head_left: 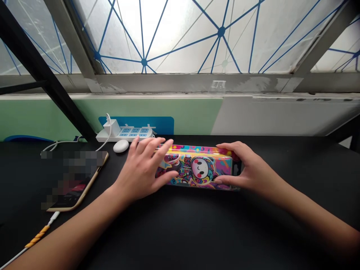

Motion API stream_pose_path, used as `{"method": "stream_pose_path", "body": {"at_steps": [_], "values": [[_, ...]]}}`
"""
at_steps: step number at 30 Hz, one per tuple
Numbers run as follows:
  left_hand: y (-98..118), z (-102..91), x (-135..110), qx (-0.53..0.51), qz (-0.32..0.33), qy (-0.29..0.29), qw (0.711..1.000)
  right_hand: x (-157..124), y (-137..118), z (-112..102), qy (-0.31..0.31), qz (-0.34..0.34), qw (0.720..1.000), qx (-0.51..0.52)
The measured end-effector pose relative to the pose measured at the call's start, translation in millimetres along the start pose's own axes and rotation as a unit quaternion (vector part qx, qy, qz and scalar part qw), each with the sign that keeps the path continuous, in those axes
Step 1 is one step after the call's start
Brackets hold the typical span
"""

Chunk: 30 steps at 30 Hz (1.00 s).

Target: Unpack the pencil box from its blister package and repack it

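Note:
A colourful cartoon-printed box (197, 167) lies lengthwise on the black table (180, 225), near the middle. My left hand (143, 168) rests over its left end, fingers stretched out across the top edge and thumb on the front face. My right hand (247, 168) clasps the right end, fingers curled over the top and thumb under the front edge. Both hands touch the box.
A phone (75, 183) with a charging cable (36, 236) lies at the left. Behind it sit a white power strip (126, 133) with a plugged charger and a small white oval case (121, 146). A wall and window run along the table's far edge.

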<state>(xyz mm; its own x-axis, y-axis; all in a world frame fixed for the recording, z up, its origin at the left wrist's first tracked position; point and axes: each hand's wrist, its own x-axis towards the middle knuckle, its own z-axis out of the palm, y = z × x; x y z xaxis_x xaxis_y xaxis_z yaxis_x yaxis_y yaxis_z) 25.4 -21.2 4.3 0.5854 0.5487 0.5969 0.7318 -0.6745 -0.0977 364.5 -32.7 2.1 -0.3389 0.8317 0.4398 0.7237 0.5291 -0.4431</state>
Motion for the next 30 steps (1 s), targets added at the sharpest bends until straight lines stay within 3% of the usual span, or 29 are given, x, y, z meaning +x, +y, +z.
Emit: {"method": "stream_pose_path", "body": {"at_steps": [4, 6, 9, 12, 14, 21, 30], "values": [[-16, -7.6, 1, -0.017, -0.048, 0.047, 0.998, -1, -5, -2, 0.022, -0.036, 0.999, -0.018], [-21, -11.3, 1, -0.037, -0.028, 0.08, 0.996, -1, -9, -4, 0.04, -0.058, 0.997, -0.033], [-22, -16.5, 2, -0.02, 0.053, 0.117, 0.992, -2, -17, -5, 0.082, -0.118, 0.986, -0.085], [-16, -18.8, 5, 0.029, 0.143, 0.07, 0.987, -6, -23, -2, 0.104, -0.202, 0.959, -0.17], [-10, -18.1, 6, 0.042, 0.17, 0.026, 0.984, -9, -25, 2, 0.094, -0.23, 0.947, -0.206], [5, -16.3, 4, 0.027, 0.17, -0.058, 0.983, -14, -25, 12, 0.04, -0.218, 0.944, -0.245], [11, -11.2, 1, -0.007, 0.166, -0.089, 0.982, -12, -23, 16, -0.044, -0.205, 0.95, -0.23]]}}
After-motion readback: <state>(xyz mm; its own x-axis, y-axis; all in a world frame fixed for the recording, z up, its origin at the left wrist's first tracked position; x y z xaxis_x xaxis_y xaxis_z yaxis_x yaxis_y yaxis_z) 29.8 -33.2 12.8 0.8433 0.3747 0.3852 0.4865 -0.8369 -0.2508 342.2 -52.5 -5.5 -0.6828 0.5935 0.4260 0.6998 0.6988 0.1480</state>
